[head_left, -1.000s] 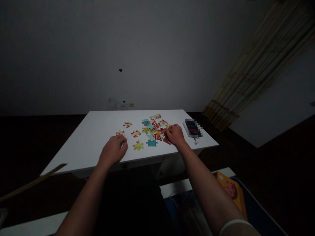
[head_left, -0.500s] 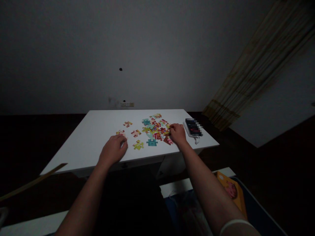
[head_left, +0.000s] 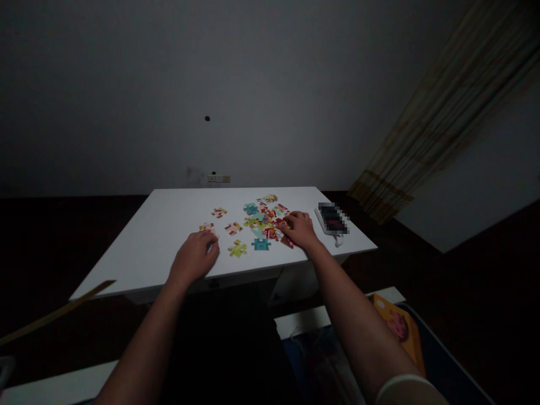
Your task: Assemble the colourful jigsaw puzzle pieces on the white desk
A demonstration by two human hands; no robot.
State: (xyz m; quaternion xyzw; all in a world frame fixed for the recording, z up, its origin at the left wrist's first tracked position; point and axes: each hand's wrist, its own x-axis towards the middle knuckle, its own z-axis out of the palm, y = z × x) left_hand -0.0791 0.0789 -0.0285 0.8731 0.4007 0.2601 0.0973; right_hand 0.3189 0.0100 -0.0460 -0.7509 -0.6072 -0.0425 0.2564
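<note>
While the left hand stays at the pink piece on the surface, fingers curled, its grip cannot be told. Rightward, the green piece and blue piece lie unmoved, near the heap. Over the heap's right side, the right hand has shifted leftward, bent fingers now hiding more of the brown piece; whether they grip is unclear. Handling therefore centres on the heap.

Dim light leaves the tabletop brightest, the wall grey and the floor nearly black.
</note>
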